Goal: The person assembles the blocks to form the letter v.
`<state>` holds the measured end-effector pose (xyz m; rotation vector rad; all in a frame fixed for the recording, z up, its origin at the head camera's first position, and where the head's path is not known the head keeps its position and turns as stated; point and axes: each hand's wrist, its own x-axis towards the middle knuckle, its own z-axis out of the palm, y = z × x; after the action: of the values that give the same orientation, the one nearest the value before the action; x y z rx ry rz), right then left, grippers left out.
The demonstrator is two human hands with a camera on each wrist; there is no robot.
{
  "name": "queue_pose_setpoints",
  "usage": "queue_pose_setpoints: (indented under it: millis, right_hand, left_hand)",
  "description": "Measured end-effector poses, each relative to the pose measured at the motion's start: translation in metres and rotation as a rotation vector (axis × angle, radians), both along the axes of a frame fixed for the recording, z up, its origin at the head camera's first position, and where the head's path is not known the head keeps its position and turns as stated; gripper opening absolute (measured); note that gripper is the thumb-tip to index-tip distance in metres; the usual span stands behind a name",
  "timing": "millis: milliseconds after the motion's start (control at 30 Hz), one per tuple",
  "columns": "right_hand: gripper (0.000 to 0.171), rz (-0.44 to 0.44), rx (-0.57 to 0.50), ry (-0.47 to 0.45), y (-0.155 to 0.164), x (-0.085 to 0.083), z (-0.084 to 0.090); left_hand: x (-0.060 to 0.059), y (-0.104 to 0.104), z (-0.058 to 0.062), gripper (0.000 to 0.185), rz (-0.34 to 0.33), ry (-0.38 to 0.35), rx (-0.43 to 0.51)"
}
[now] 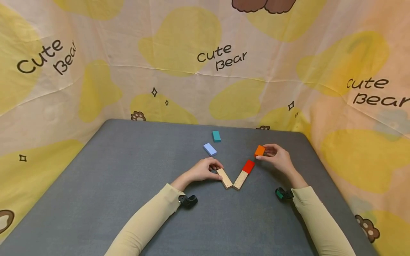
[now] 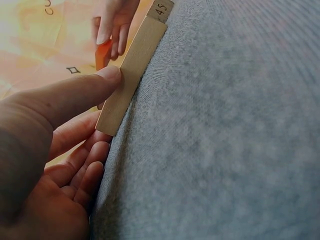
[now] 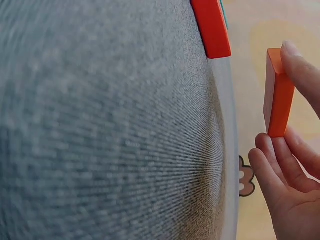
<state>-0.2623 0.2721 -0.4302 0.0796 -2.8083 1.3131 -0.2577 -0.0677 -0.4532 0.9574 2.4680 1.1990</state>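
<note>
head view, items listed left to right on the grey table: left hand, fingers pinched on the near end of a plain wooden block lying flat; light blue block and teal block lying behind it; second plain wooden block butted end to end with a red block; orange block, lifted clear of the table and gripped between thumb and fingers of the right hand.

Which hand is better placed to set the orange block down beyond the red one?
Right. The right hand already pinches the orange block just past the red block; the left hand touches a plain wooden block.
</note>
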Motion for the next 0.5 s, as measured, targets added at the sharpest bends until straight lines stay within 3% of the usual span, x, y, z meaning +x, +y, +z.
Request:
queue_pose_setpoints:
  millis: [500]
  right_hand:
    - [0.074,-0.025,0.037,0.003,-0.011,0.002,-0.004]
  left_hand:
    - [0.001,0.0,0.001,0.035,0.002,-0.011,-0.011]
